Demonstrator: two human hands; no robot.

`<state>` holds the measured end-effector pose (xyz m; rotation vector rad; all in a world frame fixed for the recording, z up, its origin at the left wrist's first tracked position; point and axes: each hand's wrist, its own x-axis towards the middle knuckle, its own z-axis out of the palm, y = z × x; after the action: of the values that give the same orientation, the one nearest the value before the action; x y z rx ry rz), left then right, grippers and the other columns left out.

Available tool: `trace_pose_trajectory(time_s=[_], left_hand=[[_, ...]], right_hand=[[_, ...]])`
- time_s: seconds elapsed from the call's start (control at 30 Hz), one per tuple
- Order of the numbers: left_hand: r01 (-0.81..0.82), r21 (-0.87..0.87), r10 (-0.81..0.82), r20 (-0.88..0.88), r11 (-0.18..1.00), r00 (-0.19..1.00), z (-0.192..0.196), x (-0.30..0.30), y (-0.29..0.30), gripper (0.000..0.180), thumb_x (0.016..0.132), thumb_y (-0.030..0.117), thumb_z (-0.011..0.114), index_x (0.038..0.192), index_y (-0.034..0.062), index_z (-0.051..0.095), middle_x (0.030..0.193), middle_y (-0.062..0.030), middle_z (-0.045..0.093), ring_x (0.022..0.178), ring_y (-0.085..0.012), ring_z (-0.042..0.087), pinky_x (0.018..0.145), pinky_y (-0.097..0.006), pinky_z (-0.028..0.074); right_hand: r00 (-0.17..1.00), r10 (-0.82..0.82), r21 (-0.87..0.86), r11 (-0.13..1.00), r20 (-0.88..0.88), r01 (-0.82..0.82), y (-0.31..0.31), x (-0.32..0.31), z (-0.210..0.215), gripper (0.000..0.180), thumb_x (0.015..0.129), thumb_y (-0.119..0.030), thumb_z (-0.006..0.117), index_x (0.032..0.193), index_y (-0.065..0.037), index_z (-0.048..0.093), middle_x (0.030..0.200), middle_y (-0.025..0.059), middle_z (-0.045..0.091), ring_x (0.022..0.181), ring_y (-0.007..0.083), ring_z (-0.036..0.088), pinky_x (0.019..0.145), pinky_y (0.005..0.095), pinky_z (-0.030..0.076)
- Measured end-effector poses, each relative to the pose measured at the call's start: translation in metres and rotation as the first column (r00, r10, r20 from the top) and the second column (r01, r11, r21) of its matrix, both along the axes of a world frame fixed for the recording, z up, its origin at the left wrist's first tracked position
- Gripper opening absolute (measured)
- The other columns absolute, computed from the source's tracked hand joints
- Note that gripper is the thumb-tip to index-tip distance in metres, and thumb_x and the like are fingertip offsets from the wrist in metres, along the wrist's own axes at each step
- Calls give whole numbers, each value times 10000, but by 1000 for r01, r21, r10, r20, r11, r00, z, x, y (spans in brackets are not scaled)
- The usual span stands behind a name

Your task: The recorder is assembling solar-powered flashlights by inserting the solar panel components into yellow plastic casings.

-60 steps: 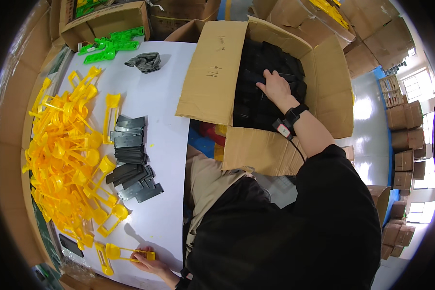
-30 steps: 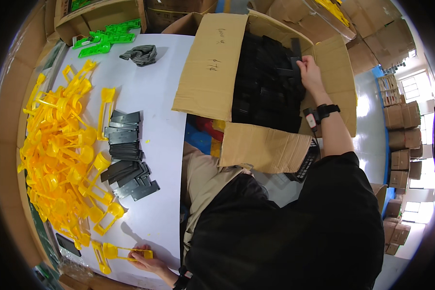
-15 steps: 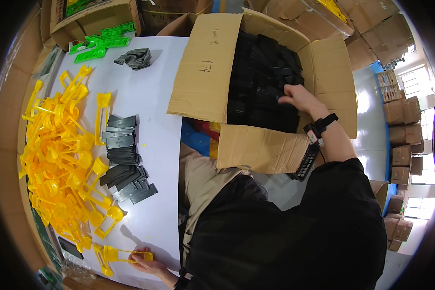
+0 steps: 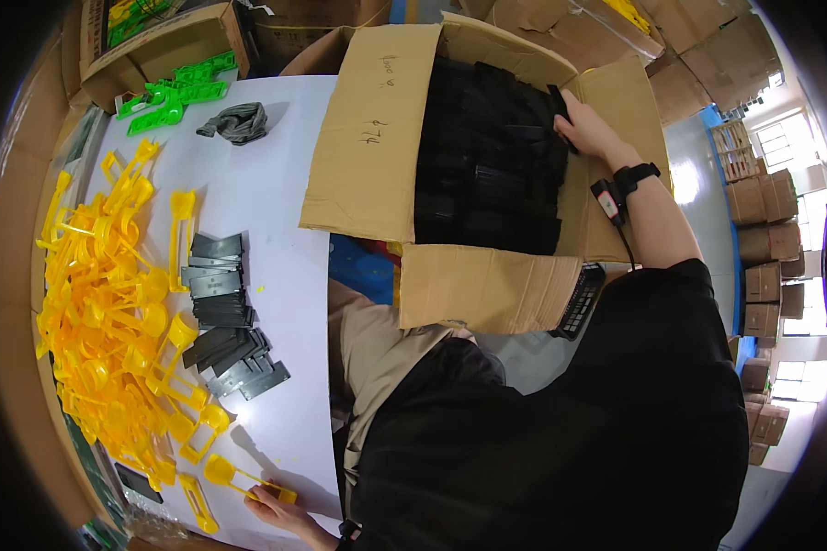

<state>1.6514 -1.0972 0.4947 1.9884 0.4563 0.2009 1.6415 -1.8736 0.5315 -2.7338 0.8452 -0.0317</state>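
On carton flap (image 4: 354, 179): dark handwriting (image 4: 371, 133) | left fingers (image 4: 263, 498): clamped on yellow part (image 4: 219, 469) | right fingers (image 4: 576, 112): pinching black strip (image 4: 556, 99)

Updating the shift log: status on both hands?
Left hand holding yellow plastic frame. Right hand over open carton, gripping black strip. Carton flap close beside that hand.

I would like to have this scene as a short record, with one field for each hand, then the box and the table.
Left hand: holds a yellow part at the lower end of the table
Right hand: at the right side of the box, fingers at a black strip; firm grip not clear
Box: open cardboard, flaps spread, many black pieces inside
Table: white; yellow pile at left, dark stack beside it, green parts and crumpled grey cloth near the top
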Motion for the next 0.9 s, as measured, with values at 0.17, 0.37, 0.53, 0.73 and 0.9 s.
trace_pose_trajectory(time_s=[0.17, 0.37, 0.53, 0.73, 0.9], left_hand=[[15, -20, -15, 7, 1000, 1000, -12, 1, 4, 253, 1005, 273, 471, 999, 20, 462, 792, -46, 499, 695, -108, 486, 628, -244, 442], [11, 15, -11, -3, 1000, 1000, -9, 2, -6, 255, 1007, 275, 466, 965, 23, 459, 756, -32, 474, 673, -100, 462, 590, -238, 400], [31, 300, -7, -81, 953, 997, -12, -4, 0, 278, 1009, 272, 449, 866, 34, 436, 707, -7, 389, 636, -104, 379, 557, -253, 339], [41, 274, -17, -88, 961, 996, -9, -5, -10, 292, 1008, 270, 455, 841, 31, 434, 704, -8, 378, 634, -108, 366, 558, -264, 332], [62, 323, -36, -85, 944, 996, -14, -6, 3, 291, 1009, 266, 458, 860, 16, 446, 704, -9, 380, 641, -111, 372, 567, -265, 334]], right_hand=[[942, 165, -13, 984, -292, -177, -1, 19, -5, 362, 838, -145, 625, 1153, -34, 485, 1025, 214, 614, 1002, 361, 591, 866, 428, 463], [871, 327, -101, 917, -366, -387, -4, 21, -14, 458, 720, -227, 757, 1108, -104, 546, 982, 98, 606, 981, 324, 593, 832, 416, 479], [877, 328, -130, 910, -350, -393, -11, 17, -16, 380, 743, -199, 740, 1052, -90, 546, 955, 103, 595, 971, 326, 585, 817, 419, 476], [926, 368, -99, 922, -86, -375, -31, 8, -12, 211, 808, -127, 678, 950, -54, 539, 917, 124, 578, 901, 337, 583, 763, 406, 461], [877, 350, 163, 936, -329, -312, -29, 24, -4, 160, 818, -64, 639, 952, -45, 555, 810, 152, 622, 812, 364, 592, 721, 415, 464]])
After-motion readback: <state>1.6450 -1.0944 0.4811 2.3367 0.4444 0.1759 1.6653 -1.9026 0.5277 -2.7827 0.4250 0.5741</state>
